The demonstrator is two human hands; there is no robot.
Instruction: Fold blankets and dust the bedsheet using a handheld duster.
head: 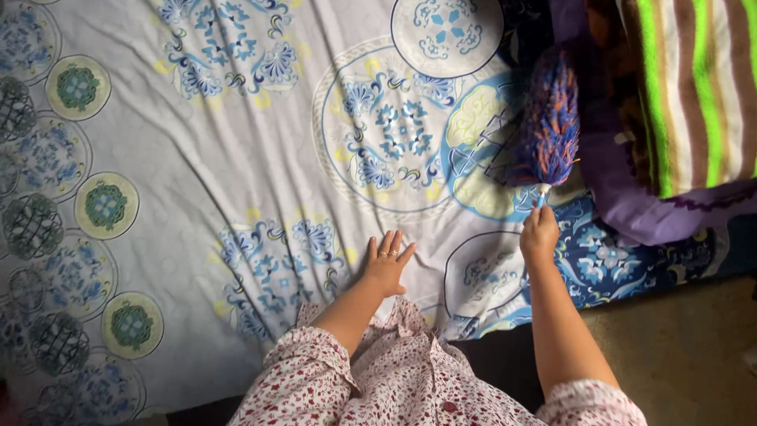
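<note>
Clearly the right hand [539,235] is closed round the thin white handle of a duster [550,122], whose fluffy blue and orange head runs up toward twelve o'clock from the fist, over the patterned bedsheet [236,142]. Its long axis lies nearly straight up and down in the view. The left hand [386,264] lies flat and open on the sheet, fingers spread, holding nothing, at about nine o'clock from the right. Folded striped blankets [686,87] sit at two o'clock, cut off by the frame edge; the handle is mostly hidden inside the fist.
</note>
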